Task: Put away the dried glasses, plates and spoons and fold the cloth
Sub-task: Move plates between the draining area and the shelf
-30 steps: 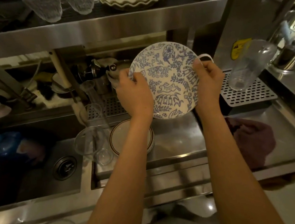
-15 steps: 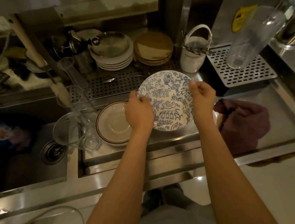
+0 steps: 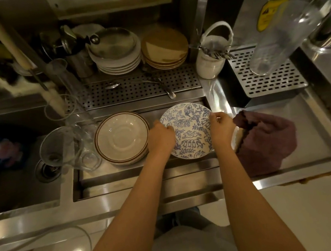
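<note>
A blue-and-white patterned plate (image 3: 190,131) lies low over the steel counter, gripped at its left rim by my left hand (image 3: 160,137) and at its right rim by my right hand (image 3: 221,128). Left of it sits a cream plate with a brown rim (image 3: 121,137) on a short stack. Clear glasses (image 3: 68,145) cluster beside the sink. A crumpled maroon cloth (image 3: 269,140) rests on the counter to the right. Spoons (image 3: 156,83) lie on the perforated drain rack (image 3: 136,91).
Stacks of white plates (image 3: 118,54) and tan plates (image 3: 165,50) stand at the back. A white cutlery holder (image 3: 211,58) sits right of them, and a tall clear glass (image 3: 274,40) over a second rack. The sink basin (image 3: 19,173) is at left.
Both hands lowered the patterned plate from upright near the shelf down to just over the counter, now lying nearly flat. The view tilted downward.
</note>
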